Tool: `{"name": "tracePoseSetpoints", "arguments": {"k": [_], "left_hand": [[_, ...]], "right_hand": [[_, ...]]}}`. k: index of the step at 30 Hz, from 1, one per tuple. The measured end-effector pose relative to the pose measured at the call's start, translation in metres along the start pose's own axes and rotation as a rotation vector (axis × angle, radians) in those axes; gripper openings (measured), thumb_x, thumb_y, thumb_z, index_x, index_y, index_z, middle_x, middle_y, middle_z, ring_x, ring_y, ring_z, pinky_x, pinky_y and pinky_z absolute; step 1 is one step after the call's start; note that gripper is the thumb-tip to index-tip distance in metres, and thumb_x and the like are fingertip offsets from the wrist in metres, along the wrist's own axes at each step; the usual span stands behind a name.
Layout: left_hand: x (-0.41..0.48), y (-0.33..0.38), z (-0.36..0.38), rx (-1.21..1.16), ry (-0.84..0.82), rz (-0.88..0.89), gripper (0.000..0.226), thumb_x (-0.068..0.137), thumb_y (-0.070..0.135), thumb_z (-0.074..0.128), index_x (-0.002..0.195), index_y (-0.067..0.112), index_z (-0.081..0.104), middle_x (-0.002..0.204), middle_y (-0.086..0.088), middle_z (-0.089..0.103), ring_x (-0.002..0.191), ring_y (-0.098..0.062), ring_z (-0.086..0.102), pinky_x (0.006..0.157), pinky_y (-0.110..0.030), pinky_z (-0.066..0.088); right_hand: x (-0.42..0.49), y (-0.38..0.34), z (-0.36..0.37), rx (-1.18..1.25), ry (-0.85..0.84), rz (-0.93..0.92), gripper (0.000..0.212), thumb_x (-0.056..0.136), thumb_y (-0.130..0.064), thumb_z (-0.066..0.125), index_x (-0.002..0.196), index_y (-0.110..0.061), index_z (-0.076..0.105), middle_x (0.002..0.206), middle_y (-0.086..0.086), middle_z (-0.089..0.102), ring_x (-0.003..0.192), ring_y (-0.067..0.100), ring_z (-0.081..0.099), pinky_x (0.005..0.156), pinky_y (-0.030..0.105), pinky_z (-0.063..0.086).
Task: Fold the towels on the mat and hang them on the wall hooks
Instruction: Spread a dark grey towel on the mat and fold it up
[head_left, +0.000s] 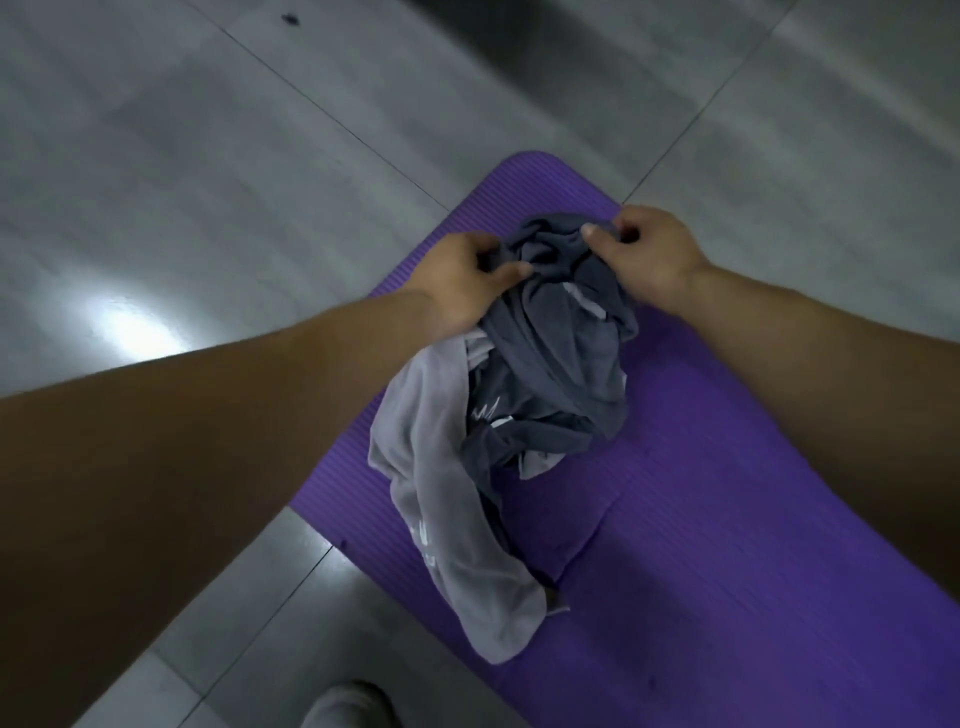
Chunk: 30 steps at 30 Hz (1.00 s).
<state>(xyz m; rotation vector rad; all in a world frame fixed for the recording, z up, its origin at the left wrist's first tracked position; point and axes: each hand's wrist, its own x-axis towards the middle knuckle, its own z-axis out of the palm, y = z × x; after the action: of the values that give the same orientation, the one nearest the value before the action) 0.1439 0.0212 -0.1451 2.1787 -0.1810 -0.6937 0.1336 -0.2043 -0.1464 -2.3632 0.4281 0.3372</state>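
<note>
A crumpled dark grey towel (556, 358) lies bunched on the purple mat (727, 519), near the mat's far end. My left hand (462, 275) pinches the towel's upper left edge between thumb and fingers. At the upper right edge, my right hand (644, 249) grips the same towel with curled fingers. A light grey towel (447, 488) lies rumpled beside and partly under the dark one, trailing toward the mat's near left edge. No wall hooks are in view.
Grey floor tiles (208, 182) surround the mat on the left and far sides. A light-coloured shoe (348, 706) shows at the bottom edge, just left of the mat.
</note>
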Motion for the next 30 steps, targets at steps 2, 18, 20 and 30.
{"name": "tracePoseSetpoints", "arguments": {"k": [2, 18, 20, 30], "left_hand": [[-0.017, 0.007, -0.008, -0.111, 0.014, -0.005, 0.036, 0.092, 0.043, 0.068, 0.096, 0.007, 0.071, 0.088, -0.008, 0.073, 0.080, -0.021, 0.068, 0.078, -0.030, 0.057], [-0.253, 0.228, -0.015, -0.700, -0.208, -0.242, 0.019, 0.097, 0.032, 0.063, 0.082, 0.021, 0.065, 0.072, 0.007, 0.066, 0.074, -0.012, 0.063, 0.081, -0.039, 0.056], [-0.276, 0.257, -0.003, -0.710, -0.208, -0.238, 0.020, 0.096, 0.030, 0.065, 0.079, 0.020, 0.065, 0.073, 0.004, 0.066, 0.078, -0.017, 0.063, 0.080, -0.041, 0.055], [-0.362, 0.382, 0.109, -0.621, -0.316, -0.102, 0.044, 0.084, 0.049, 0.071, 0.084, 0.006, 0.061, 0.081, -0.010, 0.059, 0.079, -0.026, 0.059, 0.078, -0.056, 0.055]], "right_hand": [[-0.021, -0.006, -0.012, 0.046, 0.068, -0.054, 0.038, 0.094, -0.046, 0.060, 0.076, -0.013, 0.053, 0.075, 0.003, 0.052, 0.070, 0.012, 0.049, 0.057, 0.024, 0.037], [-0.328, -0.072, -0.211, 0.403, 0.157, 0.215, 0.036, 0.095, -0.041, 0.061, 0.081, -0.008, 0.058, 0.076, 0.001, 0.064, 0.067, 0.004, 0.057, 0.062, 0.025, 0.049], [-0.366, -0.065, -0.233, 0.403, 0.185, 0.256, 0.031, 0.094, -0.047, 0.060, 0.088, -0.018, 0.063, 0.089, 0.003, 0.070, 0.079, 0.011, 0.066, 0.072, 0.031, 0.054], [-0.520, 0.013, -0.322, 0.518, 0.473, 0.370, 0.021, 0.099, -0.035, 0.056, 0.080, -0.027, 0.059, 0.065, -0.004, 0.061, 0.056, 0.006, 0.057, 0.055, 0.019, 0.048]]}}
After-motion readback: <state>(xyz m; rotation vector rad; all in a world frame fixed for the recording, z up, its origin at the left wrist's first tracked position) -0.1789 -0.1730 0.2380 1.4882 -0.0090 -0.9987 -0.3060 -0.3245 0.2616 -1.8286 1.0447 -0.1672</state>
